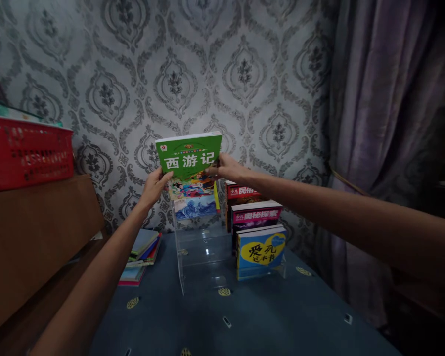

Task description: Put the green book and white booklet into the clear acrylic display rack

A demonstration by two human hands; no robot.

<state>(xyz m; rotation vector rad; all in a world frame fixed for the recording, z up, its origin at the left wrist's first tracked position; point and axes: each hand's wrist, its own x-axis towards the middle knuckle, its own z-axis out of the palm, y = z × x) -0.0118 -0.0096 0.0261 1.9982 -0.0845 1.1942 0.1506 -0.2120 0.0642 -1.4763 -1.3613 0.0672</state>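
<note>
A green book [187,170] with large white Chinese characters and a colourful picture on its cover is held up by both hands. My left hand [155,185] grips its left edge, thumb on the front. My right hand [226,167] grasps the right edge. The book is over the back left part of a clear acrylic stepped stand [180,267]; whether its lower edge touches the stand I cannot tell. On the stand's right side, a blue and yellow book [261,252], a purple book [255,216] and a red book [244,192] stand one behind another.
A stack of books [143,252] lies left of the stand on the dark blue tablecloth [282,316]. Farther left, a red plastic basket [25,153] rests on a brown cardboard box [40,237]. A purple-grey curtain [371,138] hangs at the right, and patterned wallpaper [207,64] covers the back wall.
</note>
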